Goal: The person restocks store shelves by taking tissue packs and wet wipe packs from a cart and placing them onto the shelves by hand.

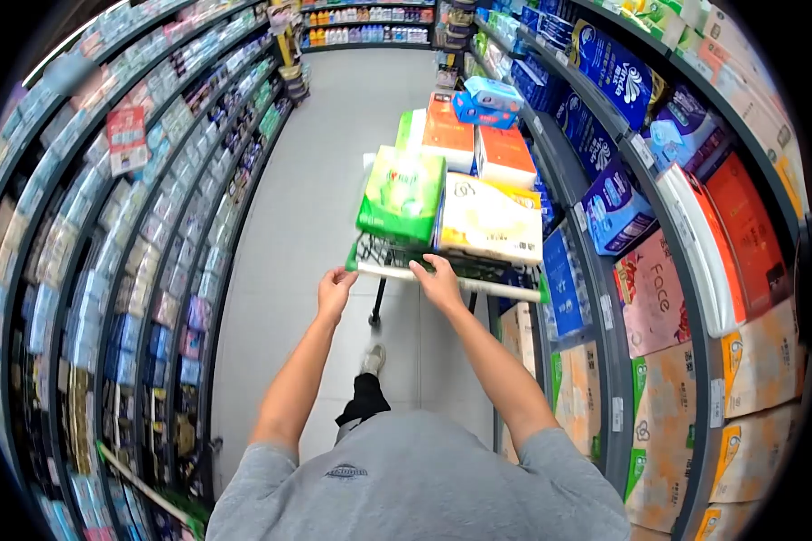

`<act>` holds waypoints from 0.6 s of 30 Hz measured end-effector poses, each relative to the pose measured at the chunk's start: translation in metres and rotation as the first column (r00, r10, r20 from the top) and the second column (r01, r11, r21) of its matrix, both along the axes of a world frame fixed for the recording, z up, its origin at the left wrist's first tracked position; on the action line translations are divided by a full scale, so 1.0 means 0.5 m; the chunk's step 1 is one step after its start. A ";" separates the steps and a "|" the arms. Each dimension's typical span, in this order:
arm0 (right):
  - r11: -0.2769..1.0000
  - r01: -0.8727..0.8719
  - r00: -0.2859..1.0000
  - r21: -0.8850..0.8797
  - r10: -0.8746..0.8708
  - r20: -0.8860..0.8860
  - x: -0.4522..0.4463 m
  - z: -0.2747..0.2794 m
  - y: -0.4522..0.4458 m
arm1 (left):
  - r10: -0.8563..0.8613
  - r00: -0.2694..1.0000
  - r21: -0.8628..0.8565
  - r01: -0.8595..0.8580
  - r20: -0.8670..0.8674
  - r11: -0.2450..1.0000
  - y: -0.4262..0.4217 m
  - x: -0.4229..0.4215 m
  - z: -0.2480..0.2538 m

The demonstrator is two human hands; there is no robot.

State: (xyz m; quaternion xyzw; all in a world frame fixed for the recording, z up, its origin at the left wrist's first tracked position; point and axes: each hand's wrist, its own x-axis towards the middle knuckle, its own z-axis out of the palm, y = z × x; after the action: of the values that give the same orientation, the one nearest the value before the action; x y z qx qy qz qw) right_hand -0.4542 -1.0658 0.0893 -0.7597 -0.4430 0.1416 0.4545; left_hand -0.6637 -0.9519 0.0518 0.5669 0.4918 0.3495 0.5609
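Note:
Ahead of me a shopping cart's white handle [499, 288] with green ends runs slightly slanted across the aisle. My left hand [336, 290] is closed at the handle's left green end. Nearer the handle's middle, my right hand [439, 285] curls its fingers on the bar. Piled high on the cart are a green tissue pack [402, 196], a white and yellow pack [491, 219], orange and white packs [449, 132] and a blue wipes pack [485, 109]. Most of the cart's basket is hidden beneath them.
Shelves of small packets [158, 207] line the left side, with a red and white sign [127, 140] sticking out. Tissue shelves [618, 298] stand close on the right, beside the cart. A bottle shelf [368, 36] closes the far end. Grey floor [284, 198] shows left of the cart.

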 end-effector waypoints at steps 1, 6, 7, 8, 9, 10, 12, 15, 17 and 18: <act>1.000 0.026 0.998 -0.004 -0.026 -0.049 0.010 -0.010 0.046 | 0.021 0.998 -0.034 -0.019 0.065 0.999 0.050 0.032 0.001; 0.981 0.115 0.990 -0.157 -0.126 -0.058 0.049 -0.061 0.202 | 0.045 0.991 0.070 -0.036 -0.124 0.997 0.231 0.139 -0.040; 0.967 0.195 0.978 -0.164 -0.204 -0.038 0.055 -0.087 0.227 | 0.020 0.992 0.063 -0.013 -0.121 0.998 0.262 0.155 -0.045; 0.946 0.277 0.958 -0.170 -0.284 -0.022 0.060 -0.116 0.251 | -0.097 0.995 -0.038 0.096 -0.036 0.995 0.291 0.167 -0.055; 0.935 0.304 0.949 -0.181 -0.313 -0.026 0.065 -0.141 0.268 | -0.206 0.977 -0.136 0.211 0.053 0.968 0.309 0.175 -0.066; 0.895 0.399 0.914 -0.198 -0.404 0.015 0.069 -0.163 0.278 | -0.233 0.971 -0.149 0.238 0.047 0.960 0.316 0.179 -0.076; 0.840 0.504 0.863 -0.202 -0.501 0.069 0.091 -0.169 0.297 | -0.306 0.939 -0.287 0.339 0.155 0.896 0.329 0.197 -0.084; 0.885 0.385 0.877 -0.261 -0.439 -0.195 0.108 -0.141 0.298 | -0.287 0.918 -0.310 0.367 0.275 0.877 0.322 0.215 -0.087; 0.862 0.425 0.856 -0.275 -0.482 -0.186 0.097 -0.100 0.304 | -0.250 0.920 -0.282 0.337 0.303 0.898 0.311 0.219 -0.074; 0.842 0.458 0.837 -0.286 -0.516 -0.180 0.085 -0.073 0.305 | -0.259 0.919 -0.281 0.343 0.297 0.896 0.311 0.215 -0.069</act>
State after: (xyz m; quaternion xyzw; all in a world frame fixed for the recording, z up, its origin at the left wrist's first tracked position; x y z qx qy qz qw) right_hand -0.4120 -0.9132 0.0528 -0.8712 -0.1534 0.1654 0.4361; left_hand -0.5562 -0.7965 0.0171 0.4866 0.3731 0.2404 0.7525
